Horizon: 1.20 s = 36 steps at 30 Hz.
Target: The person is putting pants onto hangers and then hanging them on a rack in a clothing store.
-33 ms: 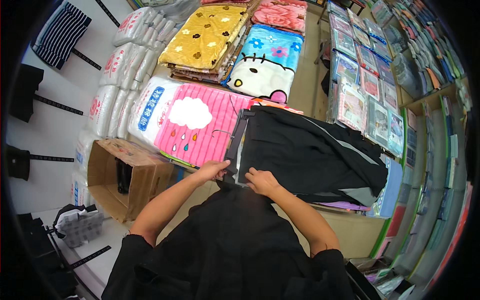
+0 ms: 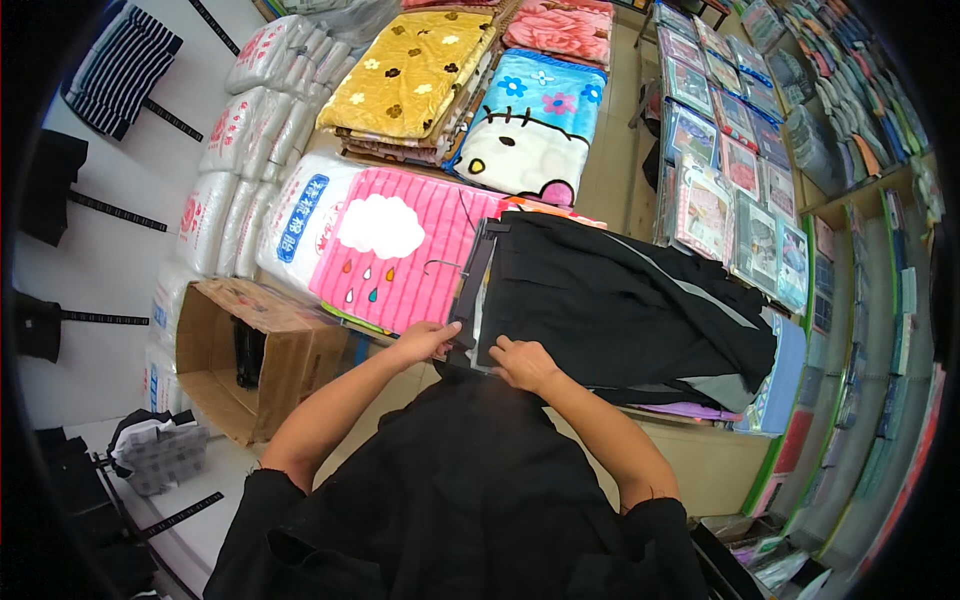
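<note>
The black trousers (image 2: 620, 305), with grey stripes along the leg, lie on their side in front of the person, spread over the stacked goods, with the waist toward the left and the legs toward the right. The far ends of the legs reach a light blue folded piece (image 2: 788, 375). At the waist there is a dark clip hanger (image 2: 468, 295); its hook lies over a pink striped blanket (image 2: 405, 255).

The left hand (image 2: 427, 342) is closed around the near end of the hanger. The right hand (image 2: 523, 364) has thumb and fingers together, and seems to pinch the waist edge just beside it; whether the near clip is shut, I cannot tell.

I judge the cloth to be light, soft and limp — it will fold and slide easily, and the loose legs may drag. The hanger looks stiff and thin, so the surest hold is on its bar — or on the waistband, close by a clip.
</note>
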Tool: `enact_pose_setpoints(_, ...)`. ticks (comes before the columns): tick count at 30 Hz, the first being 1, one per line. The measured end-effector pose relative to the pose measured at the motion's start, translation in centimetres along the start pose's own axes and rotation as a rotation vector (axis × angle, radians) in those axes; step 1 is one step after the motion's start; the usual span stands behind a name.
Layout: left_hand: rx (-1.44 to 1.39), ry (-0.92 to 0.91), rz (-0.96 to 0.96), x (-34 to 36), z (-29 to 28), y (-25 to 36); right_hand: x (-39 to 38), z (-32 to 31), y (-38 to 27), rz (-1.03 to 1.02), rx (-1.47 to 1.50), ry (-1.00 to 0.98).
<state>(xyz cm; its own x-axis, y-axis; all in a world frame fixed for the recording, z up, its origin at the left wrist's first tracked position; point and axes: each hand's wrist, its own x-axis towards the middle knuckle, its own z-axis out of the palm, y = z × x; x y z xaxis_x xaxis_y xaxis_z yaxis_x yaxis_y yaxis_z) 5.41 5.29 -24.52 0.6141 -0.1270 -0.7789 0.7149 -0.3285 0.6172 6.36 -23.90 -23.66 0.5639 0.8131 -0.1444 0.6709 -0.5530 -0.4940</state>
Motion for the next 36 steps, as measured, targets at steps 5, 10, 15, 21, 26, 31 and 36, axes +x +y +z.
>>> enact_pose_setpoints(5,0.215,0.066,0.073,-1.4,0.6,2.4,-0.6,0.2,-0.5,0.067,0.024,0.027)
enact_pose_setpoints(10,0.202,0.005,0.067,-1.4,0.3,4.0,-2.4,-0.4,-0.5,0.160,0.304,0.346)
enact_pose_setpoints(15,-0.086,-0.105,-0.110,-1.6,1.4,4.2,-3.1,-2.4,-2.0,0.255,0.288,0.349)
enact_pose_setpoints(21,-0.119,-0.161,-0.058,-2.5,2.0,6.7,-3.3,-2.4,-2.0,0.099,-0.055,0.451)
enact_pose_setpoints(26,-0.126,-0.055,0.008,-2.6,3.1,7.5,-4.3,-2.5,-1.7,0.066,-0.079,0.554)
enact_pose_setpoints(31,-0.120,0.003,0.136,-2.1,4.1,7.1,-4.7,-3.3,-1.8,-0.022,-0.093,0.594)
enact_pose_setpoints(36,-0.185,-0.024,0.153,-2.6,4.6,8.0,-4.9,-3.6,-1.7,-0.048,-0.066,0.616)
